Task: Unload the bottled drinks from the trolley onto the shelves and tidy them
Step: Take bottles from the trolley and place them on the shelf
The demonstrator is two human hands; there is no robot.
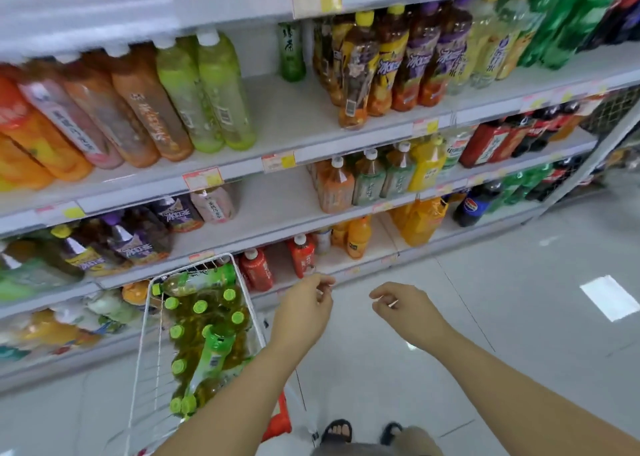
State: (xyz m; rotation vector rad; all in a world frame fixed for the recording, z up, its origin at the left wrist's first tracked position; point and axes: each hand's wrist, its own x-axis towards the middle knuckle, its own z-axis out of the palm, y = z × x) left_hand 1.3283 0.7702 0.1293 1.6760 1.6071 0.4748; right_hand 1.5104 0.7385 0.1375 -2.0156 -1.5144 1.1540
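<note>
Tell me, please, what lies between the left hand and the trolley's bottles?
Head view: only the trolley's wire wall separates left hand from bottles.

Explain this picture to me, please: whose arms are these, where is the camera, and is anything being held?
No machine here: these are a person's bare arms, filmed by one wide-angle camera worn on the head, looking forward and down. The left hand and right hand hang in front of the shop shelves, fingers loosely curled, holding nothing. At the left stands a white wire trolley full of green-capped bottles, waiting to be unloaded. The shelves carry many other drinks, with a bare gap in the middle beside a lone green bottle.
</note>
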